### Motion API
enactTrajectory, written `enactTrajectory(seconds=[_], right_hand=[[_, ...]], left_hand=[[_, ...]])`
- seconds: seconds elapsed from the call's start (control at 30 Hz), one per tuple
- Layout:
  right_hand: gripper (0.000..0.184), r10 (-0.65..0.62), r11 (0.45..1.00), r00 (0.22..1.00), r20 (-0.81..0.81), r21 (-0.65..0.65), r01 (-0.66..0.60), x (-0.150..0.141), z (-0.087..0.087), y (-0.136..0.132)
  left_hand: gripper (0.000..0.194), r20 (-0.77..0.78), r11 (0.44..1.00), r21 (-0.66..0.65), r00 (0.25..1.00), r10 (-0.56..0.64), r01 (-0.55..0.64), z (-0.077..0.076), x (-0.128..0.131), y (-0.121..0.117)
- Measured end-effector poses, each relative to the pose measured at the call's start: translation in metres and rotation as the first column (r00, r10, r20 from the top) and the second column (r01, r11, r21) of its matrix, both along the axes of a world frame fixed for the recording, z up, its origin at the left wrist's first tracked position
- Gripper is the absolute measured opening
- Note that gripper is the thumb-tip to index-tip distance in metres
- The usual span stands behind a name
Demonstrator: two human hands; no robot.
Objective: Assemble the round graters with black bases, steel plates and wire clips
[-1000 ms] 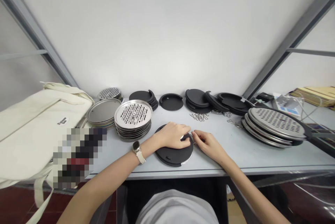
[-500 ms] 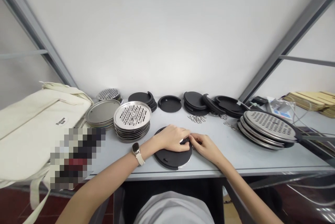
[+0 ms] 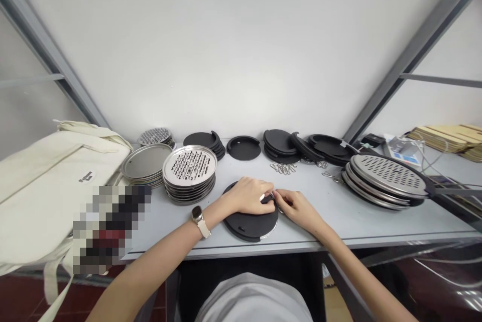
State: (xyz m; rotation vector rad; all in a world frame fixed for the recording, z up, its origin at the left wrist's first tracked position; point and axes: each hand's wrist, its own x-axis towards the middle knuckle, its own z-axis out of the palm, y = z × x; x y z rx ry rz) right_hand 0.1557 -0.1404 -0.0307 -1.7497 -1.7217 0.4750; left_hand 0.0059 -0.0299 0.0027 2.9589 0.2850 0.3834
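Note:
A round black grater holder [image 3: 244, 224] lies flat on the table in front of me, with a thin bright metal rim showing at its lower right. My left hand [image 3: 251, 195] is laid across it, fingers curled and pressed at its right side. Close by, my right hand [image 3: 295, 207] has thumb and fingertips pinched at the holder's upper right edge. A bit of a thin metal wire hook [image 3: 280, 210] shows at those fingertips, mostly hidden. The fingertips of both hands nearly meet there.
Left stand a stack of round metal graters [image 3: 190, 166] and plain metal discs [image 3: 146, 161]. Black holders [image 3: 280, 143] line the back, with loose wire hooks [image 3: 284, 168] before them. A tilted grater stack [image 3: 387, 176] sits right. A cream bag [image 3: 45, 186] covers the left end.
My right fingertips have shifted slightly at the holder's edge, and more of the wire hook shows. The holder has turned or slid very little; my left hand stays on it.

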Motion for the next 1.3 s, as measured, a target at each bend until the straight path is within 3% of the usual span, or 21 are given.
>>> enactTrajectory(seconds=[0.23,1.0,1.3], right_hand=[[0.038,-0.012,1.0,1.0,-0.011,-0.002,0.012,0.0022,-0.0021,0.0],[0.037,0.008,1.0,0.998,-0.062,-0.008,-0.008,0.0043,-0.0041,-0.0003],[0.036,0.002,1.0,0.998,-0.062,-0.005,-0.002,0.0036,-0.0015,0.0001]], left_hand=[[0.019,-0.028,0.999,-0.012,0.999,0.043,-0.044,-0.001,0.0004,-0.0007],[0.018,-0.028,0.999,0.021,0.999,0.027,-0.027,-0.0006,0.0011,-0.0014],[0.016,-0.031,0.999,0.032,0.999,-0.037,0.038,0.0014,0.0006,-0.0005]])
